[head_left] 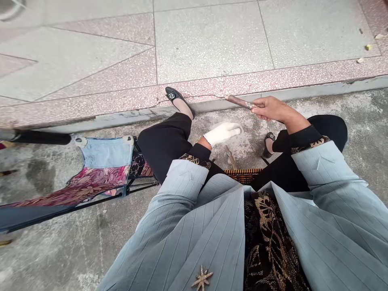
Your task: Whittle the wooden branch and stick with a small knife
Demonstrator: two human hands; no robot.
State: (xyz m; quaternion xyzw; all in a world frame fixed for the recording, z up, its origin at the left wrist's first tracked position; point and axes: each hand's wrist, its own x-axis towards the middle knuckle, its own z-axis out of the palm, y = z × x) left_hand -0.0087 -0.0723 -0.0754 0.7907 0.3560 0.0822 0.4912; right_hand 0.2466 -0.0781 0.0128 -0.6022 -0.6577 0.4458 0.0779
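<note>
My right hand (pixel 268 109), bare, is closed around one end of a brown wooden handle (pixel 238 102) wound with wire near the fingers. The handle points left over the step edge; whatever part lies inside the fist is hidden. Lower and to the left, my left hand (pixel 222 133) wears a white knitted glove. Its fingers are bent together, with something pale and small at their tips that I cannot make out. Below the glove, a second brown stick-like piece (pixel 230 157) leans by the rim of a woven basket (pixel 244 174) between my legs.
A folding chair (pixel 103 173) with patched blue and red cloth stands at the left. A blurred black tube (pixel 42 136) juts in above it. Ahead runs a raised tiled step (pixel 212 52) with a cracked edge. Small scraps (pixel 367 47) lie on the tiles at the far right.
</note>
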